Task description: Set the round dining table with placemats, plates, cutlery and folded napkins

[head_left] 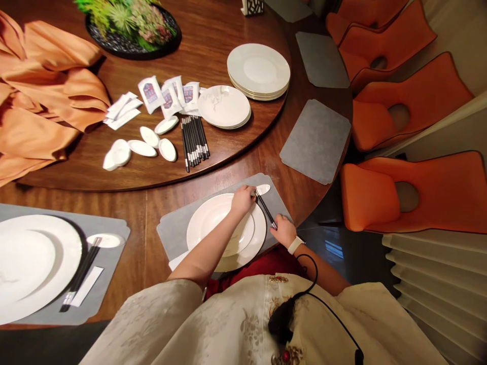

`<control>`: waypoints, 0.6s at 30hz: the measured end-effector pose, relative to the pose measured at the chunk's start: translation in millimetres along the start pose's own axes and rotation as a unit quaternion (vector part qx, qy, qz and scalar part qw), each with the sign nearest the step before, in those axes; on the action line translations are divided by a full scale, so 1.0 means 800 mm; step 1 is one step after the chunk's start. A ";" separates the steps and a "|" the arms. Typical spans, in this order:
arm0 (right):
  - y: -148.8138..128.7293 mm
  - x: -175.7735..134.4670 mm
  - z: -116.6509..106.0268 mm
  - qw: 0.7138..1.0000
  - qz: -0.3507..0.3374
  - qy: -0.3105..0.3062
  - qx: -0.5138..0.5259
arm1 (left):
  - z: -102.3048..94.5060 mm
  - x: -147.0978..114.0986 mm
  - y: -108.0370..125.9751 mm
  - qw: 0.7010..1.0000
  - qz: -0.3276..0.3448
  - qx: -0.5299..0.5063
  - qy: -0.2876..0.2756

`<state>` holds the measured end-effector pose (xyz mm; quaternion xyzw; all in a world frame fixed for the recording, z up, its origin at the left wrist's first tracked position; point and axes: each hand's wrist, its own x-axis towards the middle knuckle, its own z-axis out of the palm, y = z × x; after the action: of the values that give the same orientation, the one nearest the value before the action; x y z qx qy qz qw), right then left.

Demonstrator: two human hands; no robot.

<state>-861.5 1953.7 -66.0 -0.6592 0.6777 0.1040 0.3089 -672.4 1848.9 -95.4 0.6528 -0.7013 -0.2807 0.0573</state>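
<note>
Left hand (242, 200): fingers curled at chopsticks' (267, 209) far end, grip can't tell | right hand (285, 231): fingers closed on near end | chopsticks: slanted over gray placemat (173, 229), right of stacked white plates (196, 225), far tips by small white dish (264, 189) | beyond: turntable (152, 175) with chopstick bundle (195, 139), folded napkins (87, 101) | right: orange chairs (371, 190)

Cream floral top (213, 324) — pale wristband (296, 245)
</note>
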 end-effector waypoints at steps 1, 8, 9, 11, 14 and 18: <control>0.000 -0.003 0.000 1.000 0.004 -0.004 -0.002 | 0.000 0.000 0.000 1.000 -0.001 0.001 0.001; -0.001 -0.006 0.008 1.000 0.016 0.004 0.013 | -0.002 -0.001 0.000 1.000 -0.004 -0.013 -0.005; 0.000 -0.005 0.010 1.000 0.012 0.004 0.016 | -0.002 -0.001 0.000 1.000 -0.004 -0.015 -0.004; 0.002 -0.002 0.013 1.000 0.002 0.006 0.024 | -0.002 -0.002 0.000 1.000 -0.005 -0.018 -0.002; 0.008 0.001 0.019 0.999 -0.015 0.010 0.041 | -0.005 -0.001 0.001 1.000 -0.003 -0.020 -0.002; 0.018 0.006 0.027 0.998 -0.031 0.024 0.048 | -0.014 -0.001 0.002 1.000 0.005 -0.015 -0.017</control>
<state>-869.2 1963.2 -89.3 -0.6664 0.6684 0.0462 0.3270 -668.9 1846.1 -84.7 0.6435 -0.7009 -0.3025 0.0565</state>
